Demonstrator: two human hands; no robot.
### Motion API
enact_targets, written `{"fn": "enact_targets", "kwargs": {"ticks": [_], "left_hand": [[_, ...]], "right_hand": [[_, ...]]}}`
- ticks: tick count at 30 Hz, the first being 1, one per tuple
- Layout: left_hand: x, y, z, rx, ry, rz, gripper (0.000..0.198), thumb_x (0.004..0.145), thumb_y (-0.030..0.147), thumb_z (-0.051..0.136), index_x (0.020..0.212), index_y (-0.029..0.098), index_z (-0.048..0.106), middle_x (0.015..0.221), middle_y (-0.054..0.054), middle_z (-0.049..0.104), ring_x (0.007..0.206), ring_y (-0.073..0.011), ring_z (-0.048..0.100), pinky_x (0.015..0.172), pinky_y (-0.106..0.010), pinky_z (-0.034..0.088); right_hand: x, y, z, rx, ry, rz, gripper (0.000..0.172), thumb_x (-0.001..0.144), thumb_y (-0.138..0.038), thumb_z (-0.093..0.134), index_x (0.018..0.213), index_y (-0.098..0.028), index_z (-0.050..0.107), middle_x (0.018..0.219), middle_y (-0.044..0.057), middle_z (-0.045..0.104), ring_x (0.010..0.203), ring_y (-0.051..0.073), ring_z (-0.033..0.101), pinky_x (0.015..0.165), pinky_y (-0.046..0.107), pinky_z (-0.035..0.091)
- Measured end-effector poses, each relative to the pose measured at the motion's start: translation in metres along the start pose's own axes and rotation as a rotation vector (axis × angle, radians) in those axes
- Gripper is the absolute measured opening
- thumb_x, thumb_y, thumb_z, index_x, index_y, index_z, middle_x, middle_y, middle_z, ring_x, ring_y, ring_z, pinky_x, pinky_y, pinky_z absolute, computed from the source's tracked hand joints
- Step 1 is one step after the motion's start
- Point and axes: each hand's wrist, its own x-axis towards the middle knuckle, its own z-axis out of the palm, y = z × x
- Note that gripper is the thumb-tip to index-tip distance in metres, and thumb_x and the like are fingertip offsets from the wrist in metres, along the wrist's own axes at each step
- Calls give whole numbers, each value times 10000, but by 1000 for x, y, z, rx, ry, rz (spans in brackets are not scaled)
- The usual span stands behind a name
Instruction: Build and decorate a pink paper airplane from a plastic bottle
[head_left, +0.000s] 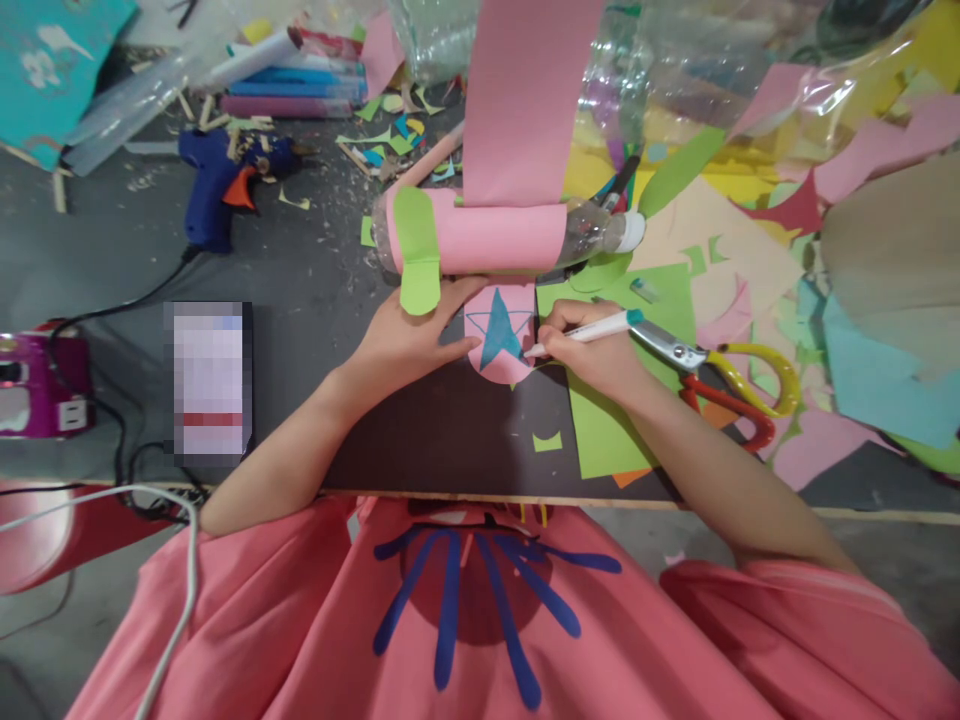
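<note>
A white marker [592, 331] with a teal end is pinched in my right hand [581, 345], its tip at the lower right point of a star [499, 332]. The star is outlined in blue and partly coloured in, on a rounded pink paper flap [504, 371]. My left hand [412, 335] lies with fingers apart, thumb and fingertips at the flap's left edge. Just beyond lies a plastic bottle [592, 232] on its side, wrapped in pink paper [502, 238], with a green paper strip [418, 245] and a tall pink panel [529, 100].
Scissors [679, 355] with yellow and red handles lie by my right forearm on green paper [600, 440]. Paper scraps [810, 440] cover the right side. At left are a blue glue gun [214, 185] with a cord, a phone [210, 380] and several markers [300, 85].
</note>
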Motion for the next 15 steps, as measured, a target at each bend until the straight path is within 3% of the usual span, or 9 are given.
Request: {"fn": "enact_targets", "kwargs": {"ticks": [4, 8, 15], "left_hand": [[0, 0, 0, 14, -1, -5, 574, 849, 362, 569, 1378, 182, 440, 1216, -87, 613, 1115, -226, 561, 998, -331, 415], [0, 3, -2, 29, -17, -30, 576, 847, 360, 567, 1383, 194, 437, 1157, -69, 630, 1071, -219, 587, 959, -312, 438], [1, 2, -1, 13, -14, -20, 570, 849, 376, 560, 1376, 193, 442, 1167, -69, 628, 1086, -218, 574, 965, -307, 427]], "right_hand": [[0, 2, -1, 60, -32, 31, 257, 649, -150, 570, 444, -203, 423, 436, -38, 536, 433, 87, 466, 428, 212, 328], [0, 6, -2, 143, 17, 53, 257, 709, -207, 585, 485, -209, 459, 462, -28, 562, 443, 102, 513, 430, 220, 373], [0, 4, -1, 66, 36, -3, 244, 745, -248, 638, 533, -210, 523, 496, -35, 601, 451, 92, 506, 457, 224, 384]]}}
